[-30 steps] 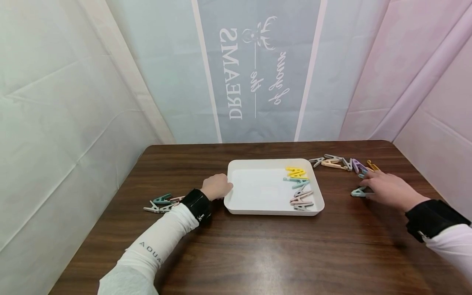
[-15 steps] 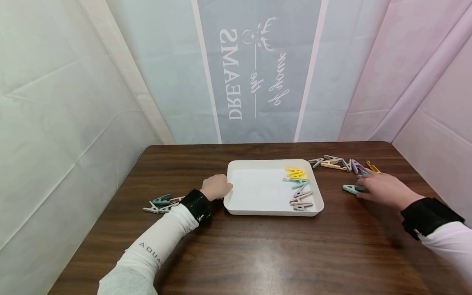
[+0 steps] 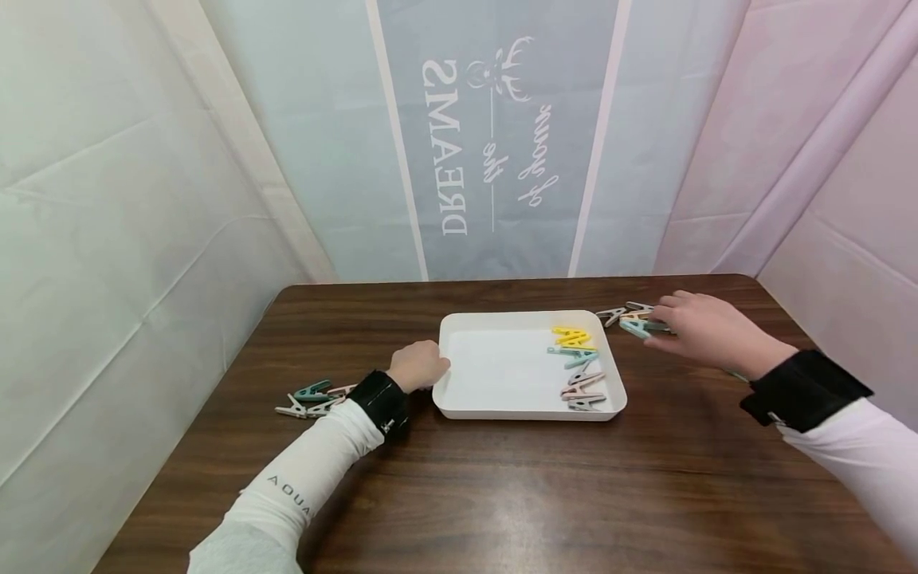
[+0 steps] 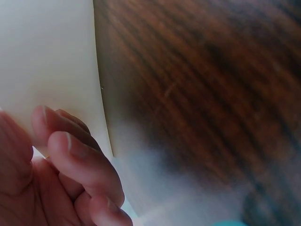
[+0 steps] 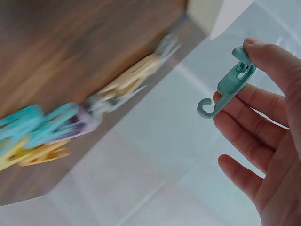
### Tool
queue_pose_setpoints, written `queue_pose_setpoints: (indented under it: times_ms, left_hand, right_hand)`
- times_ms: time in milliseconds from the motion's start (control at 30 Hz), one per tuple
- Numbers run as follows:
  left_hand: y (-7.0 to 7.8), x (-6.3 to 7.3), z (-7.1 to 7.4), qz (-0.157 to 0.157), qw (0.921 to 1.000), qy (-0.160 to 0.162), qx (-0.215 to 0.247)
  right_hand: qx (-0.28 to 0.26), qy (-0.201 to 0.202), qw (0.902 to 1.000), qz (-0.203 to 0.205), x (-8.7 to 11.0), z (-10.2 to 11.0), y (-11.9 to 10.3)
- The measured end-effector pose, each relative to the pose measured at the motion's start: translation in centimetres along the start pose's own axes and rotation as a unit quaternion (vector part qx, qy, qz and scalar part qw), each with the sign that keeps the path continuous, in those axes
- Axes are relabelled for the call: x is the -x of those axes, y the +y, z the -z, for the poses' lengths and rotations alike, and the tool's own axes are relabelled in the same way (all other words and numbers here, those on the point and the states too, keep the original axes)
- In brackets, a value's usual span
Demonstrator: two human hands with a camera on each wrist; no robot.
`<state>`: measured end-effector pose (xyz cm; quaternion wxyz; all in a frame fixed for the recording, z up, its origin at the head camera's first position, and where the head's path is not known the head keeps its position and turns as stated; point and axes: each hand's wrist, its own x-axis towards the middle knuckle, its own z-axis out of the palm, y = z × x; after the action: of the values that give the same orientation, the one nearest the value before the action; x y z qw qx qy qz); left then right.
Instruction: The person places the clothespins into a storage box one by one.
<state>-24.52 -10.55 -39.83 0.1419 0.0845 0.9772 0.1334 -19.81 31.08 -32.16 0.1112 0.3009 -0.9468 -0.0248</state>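
Observation:
My right hand (image 3: 706, 328) is raised at the back right, pinching a teal clothespin (image 5: 230, 87) between thumb and fingers. In the right wrist view, the clothespin's hooked end points away from the palm. At the white tray's (image 3: 502, 414) left side, my left hand (image 3: 417, 365) grips the rim, its fingers (image 4: 77, 146) curled by the wall. Yellow clothespins (image 3: 571, 336), blue-green clothespins (image 3: 579, 358) and pale pink and grey clothespins (image 3: 584, 392) lie along the tray's right inner side.
Teal, pink and white clothespins (image 3: 308, 400) lie on the brown table (image 3: 516, 494) left of the tray. More clothespins, beige (image 5: 129, 75), purple, blue and yellow, line the far right, partly hidden by my right hand in the head view. Fabric (image 3: 502, 255) hangs behind the table.
My right hand has picked up the teal clothespin from the right of the table and carried it left and up, toward the tray. My left hand has stayed at the tray's left rim.

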Motion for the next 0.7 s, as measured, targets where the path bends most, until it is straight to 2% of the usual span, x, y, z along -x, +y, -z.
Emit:
queue_pose_setpoints:
  times_ms: [133,333,533,700]
  left_hand:
    - [0.0,0.0,-0.2,0.001,1.0,0.002,-0.001]
    - [0.1,0.0,-0.3,0.001,1.0,0.001,0.004]
    - [0.1,0.1,-0.3,-0.003,1.0,-0.001,0.004]
    - [0.3,0.2,-0.1,-0.001,1.0,0.002,0.0]
  right_hand:
    - [-0.009,0.014,0.9988,0.045,-2.4,0.1,-2.0]
    - [-0.006,-0.027,0.9963,0.082,-5.5,-0.6,-5.2]
    - [0.011,-0.05,0.9901,0.13,-7.4,-1.9,-7.0]
    - [0.017,-0.063,0.9867,0.149,-8.4,-3.0,-7.6]
